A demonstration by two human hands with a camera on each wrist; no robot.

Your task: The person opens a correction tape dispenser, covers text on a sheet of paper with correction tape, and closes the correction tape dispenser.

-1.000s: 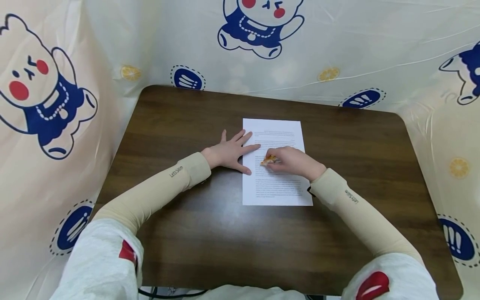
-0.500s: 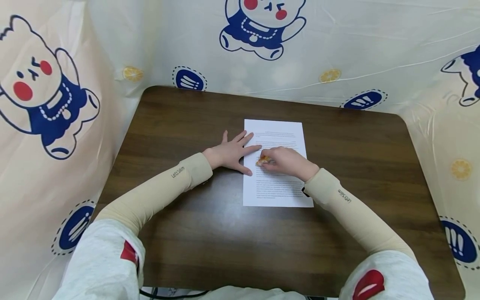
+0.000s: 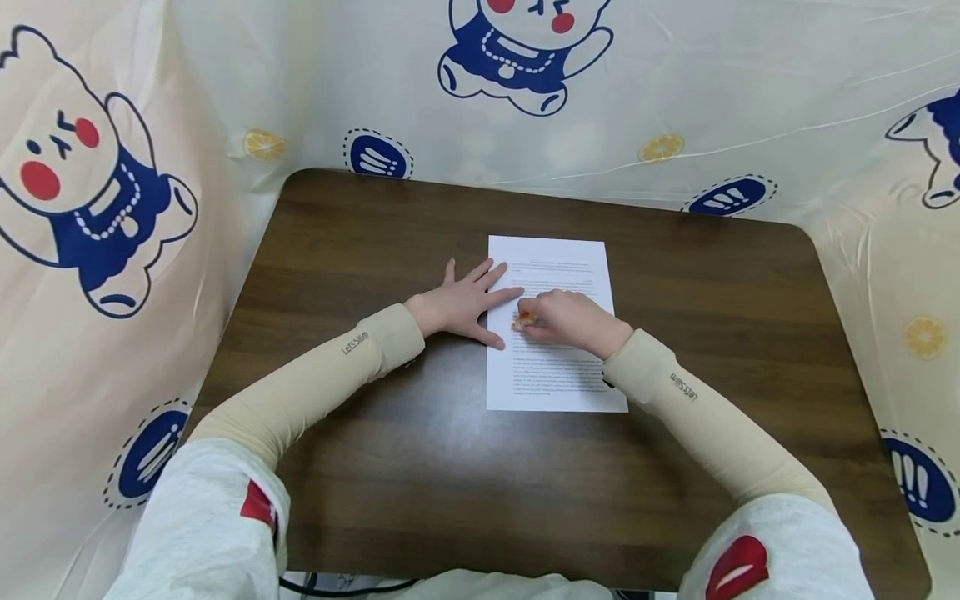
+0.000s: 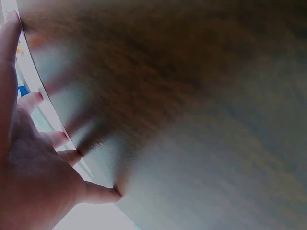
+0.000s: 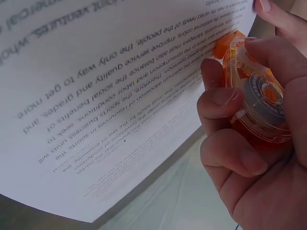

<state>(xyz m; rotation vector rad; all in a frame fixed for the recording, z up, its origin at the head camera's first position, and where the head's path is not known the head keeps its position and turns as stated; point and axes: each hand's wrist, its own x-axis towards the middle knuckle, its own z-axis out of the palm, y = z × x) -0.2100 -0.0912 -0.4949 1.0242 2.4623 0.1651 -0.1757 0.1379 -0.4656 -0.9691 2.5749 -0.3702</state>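
Head view, from the left: a white curtain (image 3: 300, 75) printed with cartoon figures and orange slices hangs behind and beside a dark brown table (image 3: 382, 500). A beige sleeve (image 3: 300, 392) reaches in from about eight o'clock. It ends in the left hand (image 3: 460, 307), its fingers splayed wide at the nine o'clock edge of a printed sheet (image 3: 558, 383); thumb and index finger lie over the paper, the little finger off it. Just right of that index finger, a little to nine o'clock of the sheet's middle, is an orange see-through dispenser (image 3: 522, 321). The right hand (image 3: 573, 318) grips it between thumb and curled fingers, its forearm coming from four o'clock. In the right wrist view the dispenser shows a grey reel, its orange tip towards eleven o'clock, at the print.
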